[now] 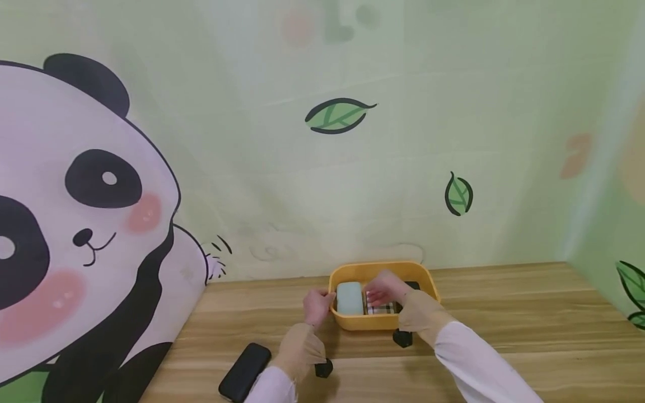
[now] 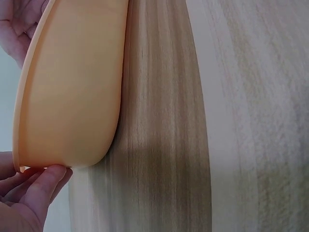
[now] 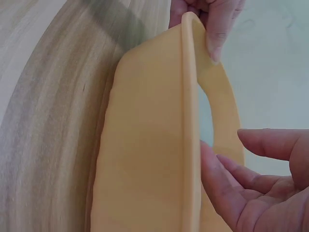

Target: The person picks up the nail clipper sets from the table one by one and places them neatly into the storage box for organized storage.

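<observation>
A yellow-orange plastic basket (image 1: 363,322) stands on the wooden table by the wall. My left hand (image 1: 317,305) grips its left end, thumb at the rim and fingers against the outer wall (image 2: 72,106). Reaching over the front rim, my right hand (image 1: 385,286) has its fingers down inside, above a plaid item (image 1: 384,309). Its thumb is spread apart from the fingers in the right wrist view, and the fingertips are partly hidden behind the rim (image 3: 190,121). A pale blue-green rounded item (image 1: 350,298) lies in the left part of the basket, a dark item (image 1: 413,285) at the right.
A black phone-like slab (image 1: 245,371) lies on the table (image 1: 504,324) left of my left forearm. Right behind the basket rises the pale green wall (image 1: 252,168), printed with a panda and leaves. Black wrist devices (image 1: 323,368) hang under both forearms.
</observation>
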Demonstrator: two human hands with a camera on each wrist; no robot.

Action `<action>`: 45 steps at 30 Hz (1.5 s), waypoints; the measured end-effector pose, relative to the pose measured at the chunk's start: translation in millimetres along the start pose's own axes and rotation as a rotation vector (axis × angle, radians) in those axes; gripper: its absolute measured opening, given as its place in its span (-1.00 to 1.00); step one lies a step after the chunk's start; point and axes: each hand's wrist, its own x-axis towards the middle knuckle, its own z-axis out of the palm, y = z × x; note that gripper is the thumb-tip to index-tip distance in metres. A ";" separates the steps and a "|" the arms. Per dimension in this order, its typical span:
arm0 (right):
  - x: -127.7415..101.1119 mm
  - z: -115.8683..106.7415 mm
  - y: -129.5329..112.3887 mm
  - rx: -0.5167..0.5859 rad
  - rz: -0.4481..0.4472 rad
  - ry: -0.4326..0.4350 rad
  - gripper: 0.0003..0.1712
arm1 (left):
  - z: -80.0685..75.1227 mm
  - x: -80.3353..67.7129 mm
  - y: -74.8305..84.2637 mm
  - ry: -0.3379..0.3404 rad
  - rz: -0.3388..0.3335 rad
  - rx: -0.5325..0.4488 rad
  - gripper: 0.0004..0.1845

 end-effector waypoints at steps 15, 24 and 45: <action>-8.8 -13.5 -13.5 0.091 -0.069 -0.041 -0.70 | 0.9 1.7 -2.0 0.020 0.021 -0.006 -0.89; -18.2 -17.5 -16.8 0.123 -0.109 -0.090 -0.75 | 3.0 1.8 -1.5 0.028 0.032 0.012 -0.89; -41.8 -9.7 -18.8 0.161 -0.190 -0.181 -0.75 | -21.0 -4.5 -5.4 -0.084 0.007 -0.026 -0.68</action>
